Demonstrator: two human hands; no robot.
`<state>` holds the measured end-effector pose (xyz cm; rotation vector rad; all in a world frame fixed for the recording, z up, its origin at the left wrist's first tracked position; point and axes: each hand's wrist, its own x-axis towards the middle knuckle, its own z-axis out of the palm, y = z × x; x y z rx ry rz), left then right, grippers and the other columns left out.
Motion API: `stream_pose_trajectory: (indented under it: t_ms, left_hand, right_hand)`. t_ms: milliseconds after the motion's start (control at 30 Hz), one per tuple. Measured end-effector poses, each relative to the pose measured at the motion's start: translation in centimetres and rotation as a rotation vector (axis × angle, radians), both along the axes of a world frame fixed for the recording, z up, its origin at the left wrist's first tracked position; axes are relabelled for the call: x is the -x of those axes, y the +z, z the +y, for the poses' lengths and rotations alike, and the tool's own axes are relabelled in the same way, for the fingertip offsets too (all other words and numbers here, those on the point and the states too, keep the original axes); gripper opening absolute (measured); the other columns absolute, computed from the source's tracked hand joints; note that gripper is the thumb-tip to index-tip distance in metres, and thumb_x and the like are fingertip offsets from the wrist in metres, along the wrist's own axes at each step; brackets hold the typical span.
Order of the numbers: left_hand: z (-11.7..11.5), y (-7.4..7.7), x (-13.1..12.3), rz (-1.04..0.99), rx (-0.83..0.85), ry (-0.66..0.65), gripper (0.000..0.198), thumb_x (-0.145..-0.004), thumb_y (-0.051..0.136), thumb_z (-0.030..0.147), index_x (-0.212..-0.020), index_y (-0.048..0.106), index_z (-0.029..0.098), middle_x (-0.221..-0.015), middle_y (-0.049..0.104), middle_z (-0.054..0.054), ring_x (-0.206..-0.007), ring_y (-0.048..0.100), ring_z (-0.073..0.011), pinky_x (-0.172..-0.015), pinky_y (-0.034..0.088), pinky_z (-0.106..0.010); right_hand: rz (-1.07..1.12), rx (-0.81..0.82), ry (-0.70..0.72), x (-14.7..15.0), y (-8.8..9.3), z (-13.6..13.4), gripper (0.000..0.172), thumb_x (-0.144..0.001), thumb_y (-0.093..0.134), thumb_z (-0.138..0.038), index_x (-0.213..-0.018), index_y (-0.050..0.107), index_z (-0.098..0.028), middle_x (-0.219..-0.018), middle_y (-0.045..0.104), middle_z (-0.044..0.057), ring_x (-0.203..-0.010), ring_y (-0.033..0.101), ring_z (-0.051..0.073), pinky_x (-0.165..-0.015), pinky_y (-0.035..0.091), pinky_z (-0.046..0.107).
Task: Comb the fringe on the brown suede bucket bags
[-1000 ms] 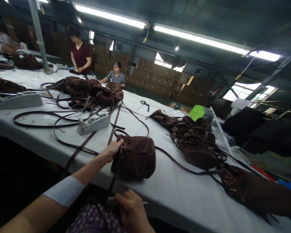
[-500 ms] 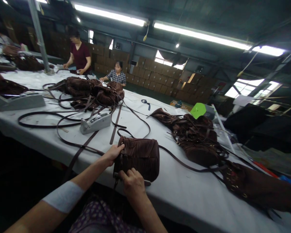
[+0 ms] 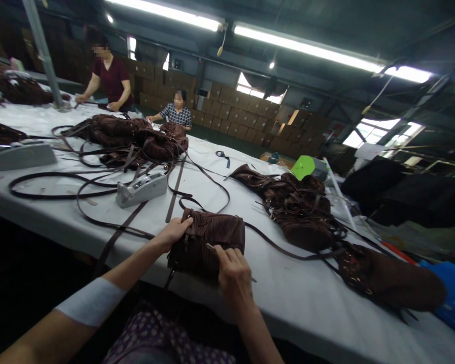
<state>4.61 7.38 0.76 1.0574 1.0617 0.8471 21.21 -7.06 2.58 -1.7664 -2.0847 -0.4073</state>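
A dark brown pleated bag [image 3: 223, 227] lies at the front edge of the white-covered table. My left hand [image 3: 177, 231] is closed on its upper left corner, thumb on top. Over the bag's right side, my right hand [image 3: 235, 270] is closed around a slim tool [image 3: 211, 246]. The tool's silver tip touches or nearly touches the pleats, and a thin end sticks out past the hand on the right; its exact kind is hidden by my fingers. A brown strap [image 3: 273, 246] runs from behind the bag to the right.
Tape dispensers [image 3: 142, 189] stand to the left among looped straps. Heaps of brown bags lie at the back left [image 3: 117, 134] and right [image 3: 299, 212], with another bag [image 3: 390, 278] farther right. Two people work across the table [image 3: 284, 288].
My right hand has moved up and right across the bag with the tool, from its lower left edge to its right side. My left hand keeps its hold. The view has shifted slightly.
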Motion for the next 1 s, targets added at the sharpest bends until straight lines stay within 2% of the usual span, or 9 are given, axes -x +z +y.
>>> stream_pose_trajectory:
  t_ms: [67,133,333,400,500,600,700,833,1000]
  left_hand:
    - [0.0,0.2,0.1,0.024,-0.029,-0.004,0.040,-0.066,0.065,0.052,-0.059,0.061,0.012,-0.047,0.056,-0.002,-0.041,0.048,-0.0128,-0.040,0.032,-0.023]
    - [0.1,-0.2,0.2,0.051,-0.050,0.026,0.041,-0.064,0.066,0.051,-0.054,0.058,0.013,-0.044,0.052,0.000,-0.039,0.045,-0.0112,-0.040,0.030,-0.022]
    - [1.6,-2.2,0.6,0.115,-0.076,0.155,0.043,-0.064,0.062,0.055,-0.057,0.058,0.014,-0.045,0.052,0.000,-0.044,0.048,-0.0135,-0.044,0.032,-0.024]
    - [2.3,-2.2,0.6,0.135,-0.099,0.185,0.042,-0.064,0.062,0.055,-0.058,0.060,0.013,-0.047,0.054,-0.001,-0.046,0.049,-0.0139,-0.046,0.033,-0.024]
    - [2.6,-1.7,0.5,0.167,-0.137,0.187,0.040,-0.064,0.063,0.052,-0.058,0.061,0.012,-0.047,0.053,0.000,-0.047,0.047,-0.0134,-0.047,0.033,-0.023]
    - [1.8,-1.3,0.1,0.190,-0.168,0.147,0.040,-0.065,0.062,0.052,-0.057,0.060,0.013,-0.047,0.053,0.000,-0.047,0.046,-0.0132,-0.047,0.033,-0.023]
    - [0.4,-1.2,-0.1,0.209,-0.200,0.094,0.042,-0.066,0.061,0.054,-0.057,0.061,0.013,-0.048,0.053,0.000,-0.048,0.047,-0.0140,-0.046,0.032,-0.023]
    - [-0.5,-1.1,0.1,0.230,-0.245,0.073,0.044,-0.068,0.059,0.055,-0.055,0.059,0.014,-0.049,0.052,0.000,-0.048,0.046,-0.0133,-0.045,0.031,-0.022]
    - [-0.2,-2.0,0.2,0.260,-0.240,0.136,0.045,-0.069,0.057,0.056,-0.053,0.057,0.014,-0.047,0.050,0.000,-0.048,0.045,-0.0133,-0.045,0.031,-0.023]
  right_hand:
    - [-0.068,0.053,-0.004,0.5,0.5,1.1,0.033,-0.085,0.044,-0.007,-0.113,0.057,-0.019,-0.082,0.059,0.007,-0.081,0.047,0.021,-0.070,0.034,0.032]
    - [-0.103,0.146,0.027,1.6,-0.6,1.3,0.032,-0.082,0.048,-0.006,-0.108,0.059,-0.020,-0.081,0.059,0.006,-0.080,0.049,0.021,-0.067,0.034,0.031]
    - [-0.118,0.472,0.241,4.1,-8.3,-4.0,0.018,-0.073,0.061,-0.020,-0.090,0.062,-0.025,-0.076,0.062,0.002,-0.078,0.053,0.019,-0.070,0.036,0.031]
    - [-0.105,0.545,0.276,3.9,-9.5,-5.9,0.013,-0.069,0.066,-0.024,-0.082,0.062,-0.024,-0.071,0.061,0.001,-0.073,0.052,0.019,-0.065,0.035,0.029]
    - [0.006,0.369,0.152,2.2,-7.2,-6.5,0.019,-0.076,0.057,-0.014,-0.091,0.063,-0.024,-0.075,0.060,0.002,-0.072,0.050,0.018,-0.063,0.033,0.028]
    - [0.059,0.075,0.004,0.2,-2.5,-4.3,0.035,-0.085,0.045,-0.008,-0.114,0.058,-0.023,-0.079,0.057,0.004,-0.076,0.047,0.018,-0.068,0.033,0.029]
    - [-0.029,0.014,-0.112,-0.5,-0.1,-1.5,0.033,-0.086,0.045,-0.008,-0.111,0.059,-0.023,-0.081,0.055,0.006,-0.079,0.045,0.021,-0.069,0.033,0.032]
    - [-0.118,0.200,-0.126,0.8,-2.3,-0.4,0.025,-0.079,0.050,-0.005,-0.098,0.061,-0.017,-0.081,0.057,0.009,-0.079,0.047,0.022,-0.065,0.033,0.032]
    - [-0.034,0.328,0.013,1.2,-5.7,-3.6,0.035,-0.069,0.051,0.000,-0.098,0.058,-0.017,-0.087,0.060,0.006,-0.083,0.049,0.021,-0.069,0.036,0.030]
